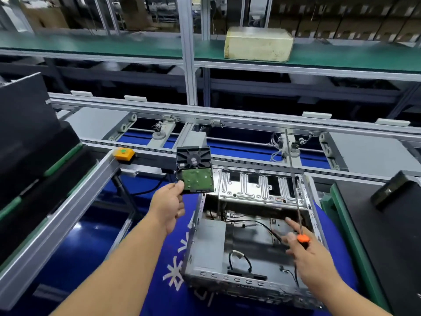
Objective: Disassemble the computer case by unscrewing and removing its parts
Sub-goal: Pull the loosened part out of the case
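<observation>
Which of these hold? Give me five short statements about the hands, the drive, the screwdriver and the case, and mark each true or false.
1. The left hand holds the hard drive clear of the computer case. True.
2. The hard drive shows its green circuit board to the camera. True.
3. The right hand is empty. False: it holds a long screwdriver with an orange collar.
4. The screwdriver's shaft points down into the case. False: it points up and away.
5. The yellow button box lies inside the case. False: it sits on the conveyor rail.
</observation>
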`<action>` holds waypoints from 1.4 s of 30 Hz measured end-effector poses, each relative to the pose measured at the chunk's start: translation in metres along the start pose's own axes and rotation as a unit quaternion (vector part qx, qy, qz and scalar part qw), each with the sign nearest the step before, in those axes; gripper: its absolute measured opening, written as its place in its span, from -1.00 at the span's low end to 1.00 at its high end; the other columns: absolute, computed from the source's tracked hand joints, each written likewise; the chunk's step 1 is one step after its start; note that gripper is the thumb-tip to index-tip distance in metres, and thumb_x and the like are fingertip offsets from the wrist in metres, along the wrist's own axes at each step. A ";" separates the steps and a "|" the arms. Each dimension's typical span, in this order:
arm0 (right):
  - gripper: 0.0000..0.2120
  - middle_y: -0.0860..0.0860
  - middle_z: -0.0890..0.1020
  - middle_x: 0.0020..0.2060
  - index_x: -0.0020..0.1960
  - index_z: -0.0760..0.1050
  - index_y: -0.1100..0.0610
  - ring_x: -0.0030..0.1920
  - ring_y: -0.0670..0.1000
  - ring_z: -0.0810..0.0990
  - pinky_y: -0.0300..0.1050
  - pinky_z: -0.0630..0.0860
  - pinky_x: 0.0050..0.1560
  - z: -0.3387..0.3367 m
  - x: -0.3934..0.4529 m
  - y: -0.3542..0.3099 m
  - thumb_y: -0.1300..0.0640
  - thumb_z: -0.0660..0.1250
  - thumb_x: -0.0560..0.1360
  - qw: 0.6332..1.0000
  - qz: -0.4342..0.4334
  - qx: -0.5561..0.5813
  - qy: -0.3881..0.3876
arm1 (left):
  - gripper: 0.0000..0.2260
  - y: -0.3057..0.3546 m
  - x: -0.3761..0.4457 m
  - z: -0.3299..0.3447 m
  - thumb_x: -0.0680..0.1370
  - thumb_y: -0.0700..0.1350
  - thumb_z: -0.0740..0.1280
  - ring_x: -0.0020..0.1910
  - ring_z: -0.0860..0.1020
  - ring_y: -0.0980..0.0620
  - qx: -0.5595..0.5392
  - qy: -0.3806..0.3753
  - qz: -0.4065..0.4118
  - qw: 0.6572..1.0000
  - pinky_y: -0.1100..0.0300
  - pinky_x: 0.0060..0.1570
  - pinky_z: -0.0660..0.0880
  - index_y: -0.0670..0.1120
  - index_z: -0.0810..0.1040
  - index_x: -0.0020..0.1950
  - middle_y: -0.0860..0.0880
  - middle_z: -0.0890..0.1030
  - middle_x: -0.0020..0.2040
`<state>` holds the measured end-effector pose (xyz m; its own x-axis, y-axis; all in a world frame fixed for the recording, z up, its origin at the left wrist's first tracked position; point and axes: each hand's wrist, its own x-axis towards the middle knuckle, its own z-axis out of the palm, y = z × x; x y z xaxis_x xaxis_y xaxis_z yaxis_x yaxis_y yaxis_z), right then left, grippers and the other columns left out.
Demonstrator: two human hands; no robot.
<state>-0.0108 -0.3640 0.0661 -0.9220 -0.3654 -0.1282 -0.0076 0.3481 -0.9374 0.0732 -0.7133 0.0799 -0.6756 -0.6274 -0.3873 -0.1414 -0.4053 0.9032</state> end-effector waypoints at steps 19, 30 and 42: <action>-0.44 -0.18 0.71 -0.20 0.37 0.41 -0.43 -0.25 -0.08 0.69 -0.17 0.53 -0.21 -0.001 -0.007 0.022 -0.58 0.06 0.45 0.978 -0.001 -0.189 0.093 | -0.68 -0.104 0.101 -0.065 0.65 0.01 0.37 -0.29 0.43 -0.09 0.270 0.089 -0.161 0.945 0.12 -0.30 0.37 -0.26 0.61 0.12 -0.17 0.55 -0.14; -0.63 -0.09 0.73 -0.19 0.36 0.41 -0.45 -0.16 -0.01 0.72 0.08 0.66 -0.10 0.003 -0.012 0.021 -0.37 0.17 0.56 0.971 -0.001 -0.223 0.081 | -0.43 -0.107 0.101 -0.066 0.63 0.05 0.36 0.17 0.57 -0.27 0.393 0.172 -0.127 0.894 0.00 0.02 0.44 -0.29 0.28 0.46 -0.26 0.56 0.35; -0.64 -0.31 0.68 -0.13 0.35 0.42 -0.43 -0.05 -0.25 0.63 0.06 0.63 0.05 0.011 -0.006 0.021 -0.36 0.18 0.57 0.977 0.011 -0.205 0.058 | -0.79 -0.079 0.110 -0.027 0.62 -0.33 0.13 -0.52 0.29 0.09 -0.074 0.098 -0.158 0.980 0.24 -0.58 0.23 -0.22 0.56 0.02 0.02 0.38 -0.45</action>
<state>-0.0010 -0.3644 0.0433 -0.9614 -0.2610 -0.0867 -0.1194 0.6802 -0.7233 0.0299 -0.7684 -0.0392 -0.4605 -0.5643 -0.6852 -0.2052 -0.6833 0.7007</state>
